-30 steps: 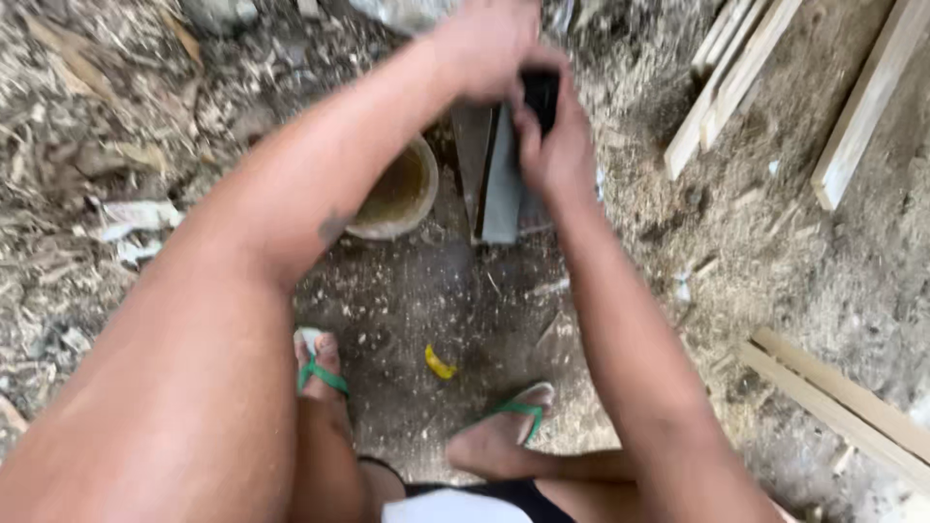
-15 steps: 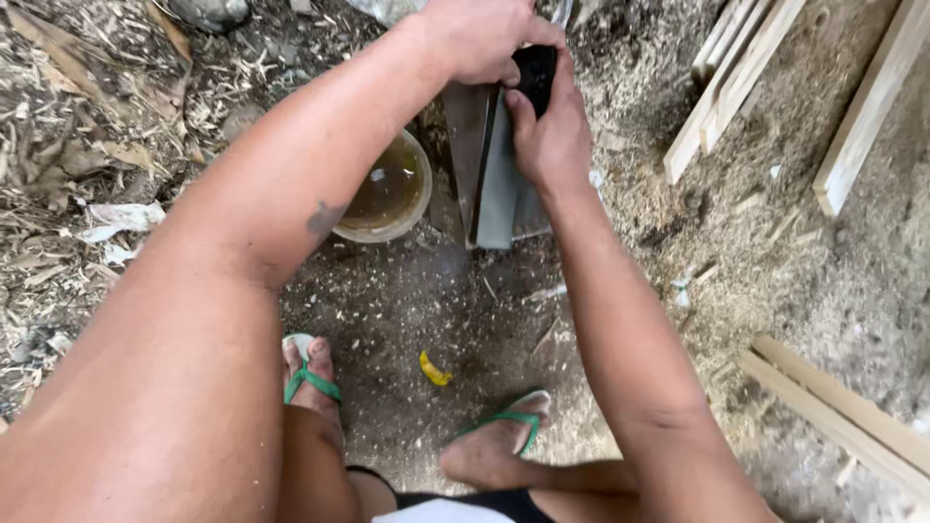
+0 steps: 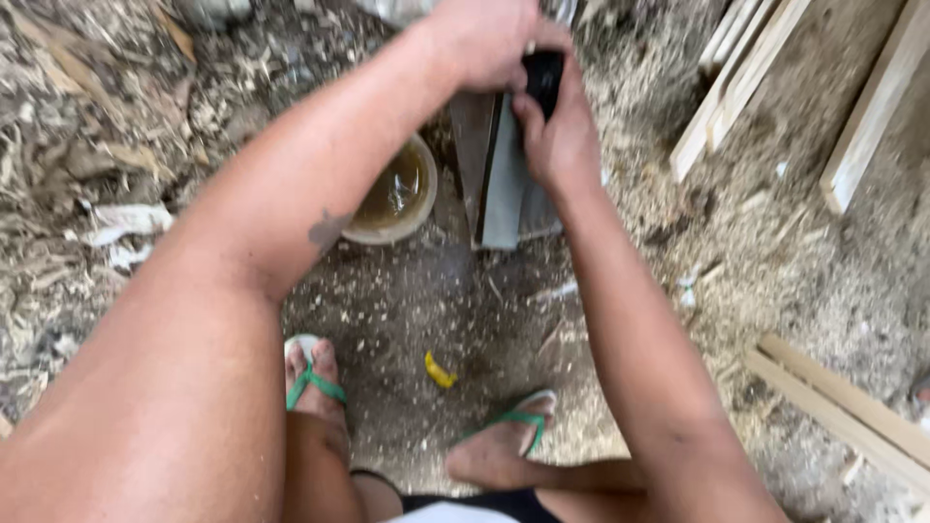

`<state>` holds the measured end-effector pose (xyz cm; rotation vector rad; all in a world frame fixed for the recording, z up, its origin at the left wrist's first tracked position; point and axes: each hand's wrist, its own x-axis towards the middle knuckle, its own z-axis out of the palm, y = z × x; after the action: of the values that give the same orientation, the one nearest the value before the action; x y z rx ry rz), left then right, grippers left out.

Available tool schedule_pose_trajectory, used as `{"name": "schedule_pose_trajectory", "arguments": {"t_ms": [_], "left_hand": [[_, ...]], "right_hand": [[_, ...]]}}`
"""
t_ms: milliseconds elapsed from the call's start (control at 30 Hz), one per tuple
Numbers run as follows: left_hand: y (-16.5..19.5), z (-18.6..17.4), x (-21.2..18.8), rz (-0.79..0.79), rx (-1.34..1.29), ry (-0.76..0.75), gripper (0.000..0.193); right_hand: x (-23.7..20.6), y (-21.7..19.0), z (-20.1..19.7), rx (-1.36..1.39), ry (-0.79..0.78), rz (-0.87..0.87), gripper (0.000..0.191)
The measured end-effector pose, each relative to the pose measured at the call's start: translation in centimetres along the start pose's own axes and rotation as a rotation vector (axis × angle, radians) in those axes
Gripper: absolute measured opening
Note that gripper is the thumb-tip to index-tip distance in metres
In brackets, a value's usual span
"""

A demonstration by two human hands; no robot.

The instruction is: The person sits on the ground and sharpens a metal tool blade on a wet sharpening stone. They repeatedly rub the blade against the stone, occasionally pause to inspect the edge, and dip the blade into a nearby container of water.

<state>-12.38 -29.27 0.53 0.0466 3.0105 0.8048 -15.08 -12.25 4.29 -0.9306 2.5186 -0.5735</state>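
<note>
1. Head view: the right hand [image 3: 560, 136] is curled shut around a black handle [image 3: 544, 76], fingers wrapped over it and the thumb side toward the blade [image 3: 504, 189].
2. The blade is a broad grey metal piece that lies flat along a dark block [image 3: 472, 145]; its square end points toward the person's feet.
3. The left hand [image 3: 480, 39] sits just above the right, fingers folded down and pressing on the top of the same tool. Its grip is partly cut off by the top edge, so what lies under the palm cannot be made out.
4. Just left of the blade stands a round bowl [image 3: 392, 194] holding murky brown water; the left forearm crosses over its near rim.
5. Below the blade, on bare ground, lies a small yellow scrap [image 3: 439, 371], between two feet in green sandals [image 3: 310, 380].
6. Right of the blade, well apart, pale wooden slats [image 3: 736, 82] lean across sawdust; more slats [image 3: 833, 412] lie lower right.
7. Left of the bowl, dry leaves and white scraps [image 3: 121, 228] litter the ground.
8. The handle's far end is hidden beneath both hands.
</note>
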Motion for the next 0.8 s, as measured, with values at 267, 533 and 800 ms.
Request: {"name": "schedule_pose_trajectory", "arguments": {"t_ms": [267,533,800], "left_hand": [[2.7,3.5,-3.9,0.194,0.19,-0.03,0.063],[1.8,1.1,-0.9,0.042,0.364,-0.083,0.049],[0.6,4.5,-1.2,0.104,0.349,0.04,0.053]], "right_hand": [[-6.4,2.9,2.5,-0.089,-0.126,0.132,0.072],[-2.2,1.3,0.9,-0.003,-0.061,0.038,0.07],[-2.3,4.6,2.6,-0.095,-0.065,0.015,0.064]]}}
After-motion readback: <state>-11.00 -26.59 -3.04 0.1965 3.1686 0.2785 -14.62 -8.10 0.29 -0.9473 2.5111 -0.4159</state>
